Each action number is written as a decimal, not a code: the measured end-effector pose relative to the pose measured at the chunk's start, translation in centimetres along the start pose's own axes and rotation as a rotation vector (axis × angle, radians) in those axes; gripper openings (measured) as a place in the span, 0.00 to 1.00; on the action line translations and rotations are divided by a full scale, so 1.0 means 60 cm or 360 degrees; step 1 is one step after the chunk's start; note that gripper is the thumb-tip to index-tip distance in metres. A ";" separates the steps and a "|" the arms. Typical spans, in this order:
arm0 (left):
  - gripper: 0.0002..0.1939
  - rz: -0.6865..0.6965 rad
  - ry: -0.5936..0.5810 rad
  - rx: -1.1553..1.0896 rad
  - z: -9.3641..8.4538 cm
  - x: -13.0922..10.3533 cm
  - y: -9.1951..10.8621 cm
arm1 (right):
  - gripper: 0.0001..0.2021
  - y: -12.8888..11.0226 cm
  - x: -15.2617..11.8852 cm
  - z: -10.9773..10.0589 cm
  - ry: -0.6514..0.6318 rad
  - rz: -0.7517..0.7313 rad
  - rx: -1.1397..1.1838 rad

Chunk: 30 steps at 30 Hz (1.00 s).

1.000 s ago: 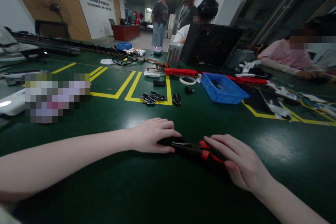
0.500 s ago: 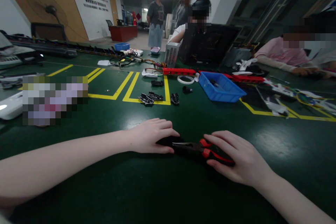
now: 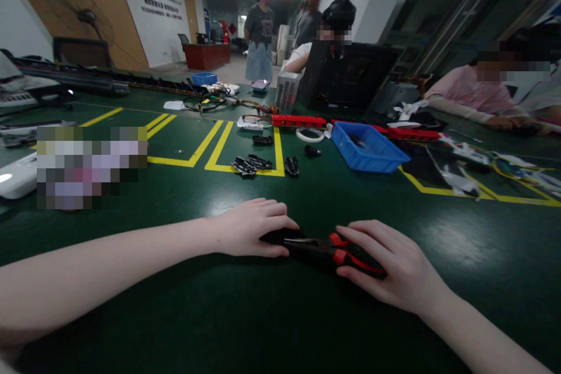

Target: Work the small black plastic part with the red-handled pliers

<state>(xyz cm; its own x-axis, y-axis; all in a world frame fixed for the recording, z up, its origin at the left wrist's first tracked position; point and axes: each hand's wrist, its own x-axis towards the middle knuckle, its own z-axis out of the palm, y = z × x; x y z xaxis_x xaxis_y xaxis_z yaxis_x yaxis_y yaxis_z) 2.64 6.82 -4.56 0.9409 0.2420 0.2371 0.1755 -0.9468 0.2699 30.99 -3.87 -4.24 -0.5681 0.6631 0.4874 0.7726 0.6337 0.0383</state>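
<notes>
Right fingers (image 3: 368, 239) around red-handled pliers (image 3: 339, 256)

**Pliers (image 3: 326, 247) point to the left hand (image 3: 258, 228)**

The pliers have a long, narrow nose of dark metal, and handles in red and black. They lie almost crosswise, with the handles spread apart within the right hand (image 3: 392, 263). The tips reach between the left hand's fingers, at a black piece (image 3: 274, 237), which is mostly covered by that hand, so its shape is not clear.

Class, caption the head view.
Right hand on red-handled pliers, left hand by their tips, at a green table.
</notes>
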 end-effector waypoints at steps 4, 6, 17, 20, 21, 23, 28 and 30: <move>0.20 -0.0011 -0.0001 0.0003 0.000 0.000 0.000 | 0.23 -0.002 -0.001 0.003 -0.0035 0.0047 0.0023; 0.20 -0.0017 -0.0002 -0.0005 0.000 0.000 0.001 | 0.22 -0.002 -0.001 0.003 -0.0056 0.0072 0.0046; 0.20 0.0001 0.0018 -0.0008 0.001 0.001 0.003 | 0.19 -0.006 0.004 -0.015 -0.0086 0.0047 -0.0051; 0.20 0.0029 0.0030 0.0034 0.002 0.000 0.003 | 0.20 -0.010 0.004 -0.015 -0.0042 0.0021 -0.0092; 0.20 0.0039 0.0032 0.0053 0.002 0.000 0.004 | 0.20 -0.011 0.003 -0.014 -0.0013 0.0003 -0.0110; 0.21 0.0059 0.0038 0.0093 0.002 -0.001 0.005 | 0.20 -0.011 0.001 -0.013 0.0026 -0.0033 -0.0160; 0.23 0.0071 0.0087 0.0154 0.001 -0.002 0.009 | 0.20 -0.013 0.001 -0.014 0.0027 -0.0050 -0.0179; 0.22 0.0075 0.0109 0.0138 0.001 -0.002 0.010 | 0.20 -0.012 0.001 -0.014 0.0027 -0.0058 -0.0185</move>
<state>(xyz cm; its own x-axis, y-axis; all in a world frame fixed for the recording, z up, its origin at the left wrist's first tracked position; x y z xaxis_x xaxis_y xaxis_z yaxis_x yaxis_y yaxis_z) 2.66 6.22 -4.49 0.9272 0.2079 0.3115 0.1587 -0.9715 0.1760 30.62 -4.63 -3.52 -0.5924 0.6328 0.4986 0.7796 0.6063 0.1567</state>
